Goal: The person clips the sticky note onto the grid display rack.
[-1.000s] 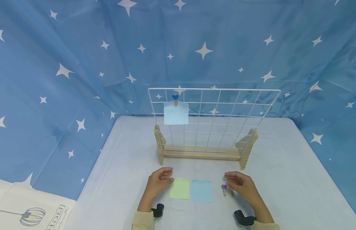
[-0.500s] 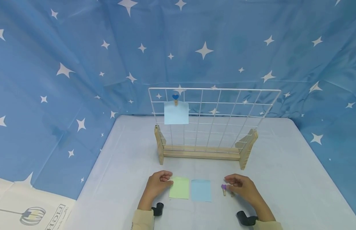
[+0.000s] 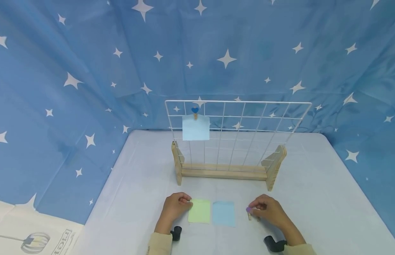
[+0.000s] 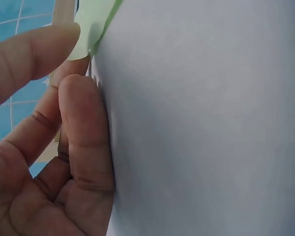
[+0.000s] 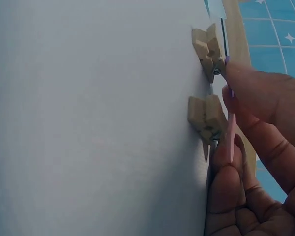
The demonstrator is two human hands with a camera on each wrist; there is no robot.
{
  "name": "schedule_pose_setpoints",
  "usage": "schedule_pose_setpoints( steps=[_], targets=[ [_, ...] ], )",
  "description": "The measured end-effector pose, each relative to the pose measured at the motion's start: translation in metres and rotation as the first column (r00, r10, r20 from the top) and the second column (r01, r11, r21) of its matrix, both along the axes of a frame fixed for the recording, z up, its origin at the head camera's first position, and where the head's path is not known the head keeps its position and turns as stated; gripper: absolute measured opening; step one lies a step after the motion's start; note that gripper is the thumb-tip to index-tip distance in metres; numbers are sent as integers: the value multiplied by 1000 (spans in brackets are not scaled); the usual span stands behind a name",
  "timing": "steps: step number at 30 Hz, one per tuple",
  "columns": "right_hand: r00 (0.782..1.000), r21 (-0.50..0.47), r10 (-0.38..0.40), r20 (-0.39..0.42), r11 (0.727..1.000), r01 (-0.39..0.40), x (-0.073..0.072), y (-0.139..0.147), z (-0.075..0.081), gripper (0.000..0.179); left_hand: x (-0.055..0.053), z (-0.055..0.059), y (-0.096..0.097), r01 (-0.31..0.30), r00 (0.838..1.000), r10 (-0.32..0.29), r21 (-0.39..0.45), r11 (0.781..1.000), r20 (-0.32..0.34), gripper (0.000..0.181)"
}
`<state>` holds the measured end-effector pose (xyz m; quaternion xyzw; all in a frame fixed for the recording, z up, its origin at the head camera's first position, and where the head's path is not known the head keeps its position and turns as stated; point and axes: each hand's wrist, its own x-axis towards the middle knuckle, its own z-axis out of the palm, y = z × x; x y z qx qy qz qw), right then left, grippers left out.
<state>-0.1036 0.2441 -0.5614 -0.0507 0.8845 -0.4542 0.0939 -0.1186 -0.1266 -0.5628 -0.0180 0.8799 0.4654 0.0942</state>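
Observation:
At the left edge of a light green paper note point(image 3: 199, 211), my left hand point(image 3: 175, 209) pinches its upper left corner. In the left wrist view the thumb lies over the green paper point(image 4: 95, 22) with a fingertip behind it. My right hand point(image 3: 270, 210) pinches the purple heart end of a small wooden clothespin point(image 3: 249, 215), which is near the white cloth. Just beside it, under the same hand, a second clothespin point(image 5: 206, 118) with a pink end touches or nearly touches the fingers. Between the hands lies a light blue paper note point(image 3: 224, 214).
Behind the notes stands a white wire grid point(image 3: 242, 116) on a wooden base point(image 3: 224, 173). A blue note point(image 3: 196, 129) hangs at its upper left under a blue heart clothespin point(image 3: 195, 112). A starry blue curtain point(image 3: 248, 46) surrounds the white table point(image 3: 315, 198).
The left fingers have closed on the green note's corner. My right hand has lowered slightly and its thumb and finger have come together on the purple heart clothespin.

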Motion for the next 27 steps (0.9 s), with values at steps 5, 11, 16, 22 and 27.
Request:
schedule_pose_setpoints(
  steps=[5, 11, 16, 22, 27],
  targets=[
    [999, -33, 52, 4, 998, -52, 3, 5, -6, 10, 5, -2, 1, -13, 1000, 14, -26, 1000, 9, 3],
    [984, -172, 163, -78, 970, -174, 2, 16, -15, 7, 7, -1, 0, -5, 1000, 6, -32, 999, 16, 4],
    [986, -333, 165, -29, 928, -165, 3, 20, -16, 8, 6, 1, -4, 13, 1000, -13, -17, 1000, 12, 6],
    [995, -380, 92, -21, 920, -94, 2, 22, -12, 6, 3, 4, -7, 25, 1000, -25, 4, 1000, 2, 8],
    [997, -401, 58, -51, 913, -74, -2, 23, -7, 10, -1, 8, -10, 40, 999, -40, -9, 999, -23, 11]
  ],
)
